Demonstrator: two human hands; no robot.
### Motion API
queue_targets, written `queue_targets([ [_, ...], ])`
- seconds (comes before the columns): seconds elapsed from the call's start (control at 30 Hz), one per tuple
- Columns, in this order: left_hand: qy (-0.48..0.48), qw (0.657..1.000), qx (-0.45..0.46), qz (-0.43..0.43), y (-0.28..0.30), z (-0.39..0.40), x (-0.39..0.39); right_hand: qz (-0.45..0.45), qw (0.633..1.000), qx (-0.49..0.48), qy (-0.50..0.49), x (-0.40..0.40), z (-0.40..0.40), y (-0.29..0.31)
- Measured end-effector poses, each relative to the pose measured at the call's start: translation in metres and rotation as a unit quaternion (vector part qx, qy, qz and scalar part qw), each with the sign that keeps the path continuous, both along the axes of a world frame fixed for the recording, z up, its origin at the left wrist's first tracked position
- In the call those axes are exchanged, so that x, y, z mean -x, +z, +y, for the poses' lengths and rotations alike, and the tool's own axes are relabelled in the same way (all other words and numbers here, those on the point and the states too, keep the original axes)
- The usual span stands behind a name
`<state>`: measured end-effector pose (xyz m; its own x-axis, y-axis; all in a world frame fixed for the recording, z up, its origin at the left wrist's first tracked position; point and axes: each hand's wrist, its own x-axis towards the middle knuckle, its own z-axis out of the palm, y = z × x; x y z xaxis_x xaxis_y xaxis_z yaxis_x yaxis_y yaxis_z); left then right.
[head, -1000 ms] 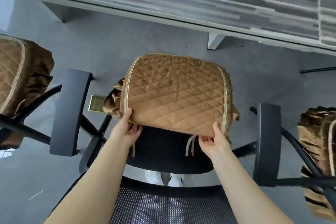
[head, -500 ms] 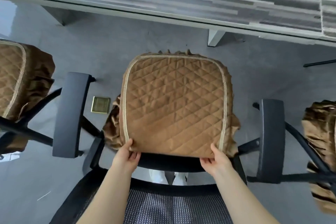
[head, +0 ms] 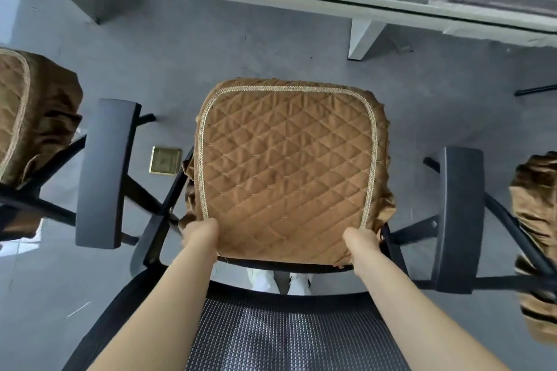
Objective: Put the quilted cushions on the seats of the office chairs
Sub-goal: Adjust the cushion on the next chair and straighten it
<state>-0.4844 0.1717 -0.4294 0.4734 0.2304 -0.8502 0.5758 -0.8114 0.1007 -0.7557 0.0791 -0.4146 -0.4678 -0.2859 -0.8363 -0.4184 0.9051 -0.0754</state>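
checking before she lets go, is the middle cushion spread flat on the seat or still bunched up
Spread flat: the cushion covers the seat with its quilted top smooth and its skirt hanging over the sides. Both the left hand and the right hand hold its near edge.

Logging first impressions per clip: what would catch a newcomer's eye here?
The brown quilted cushion in the centre, lying over the middle chair's seat, with the left hand and right hand gripping its near corners. More brown cushions sit on chairs at the left edge and right edge.
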Motion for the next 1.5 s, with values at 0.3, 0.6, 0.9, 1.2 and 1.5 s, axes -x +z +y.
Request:
queue_targets([
  [0.3, -0.204, 0.978, 0.037, -0.006, -0.039, 0.002, -0.020, 0.091, 0.977, 0.077, 0.178, 0.001, -0.039, -0.022],
  [0.6, -0.318, 0.948, -0.011, -0.032, -0.011, -0.006, -0.024, 0.138, 0.958, 0.028, 0.249, 0.006, -0.038, -0.030],
  [0.9, -0.362, 0.932, -0.022, -0.022, -0.010, 0.015, -0.017, 0.217, 0.916, 0.039, 0.335, 0.016, -0.015, -0.025],
  [1.2, -0.418, 0.904, -0.022, -0.085, -0.009, 0.014, -0.012, 0.131, 0.903, -0.054, 0.405, 0.009, -0.042, -0.014],
  [1.5, -0.399, 0.892, 0.114, -0.178, -0.011, -0.052, -0.053, 0.167, 0.891, 0.124, 0.404, -0.013, -0.108, -0.015],
])
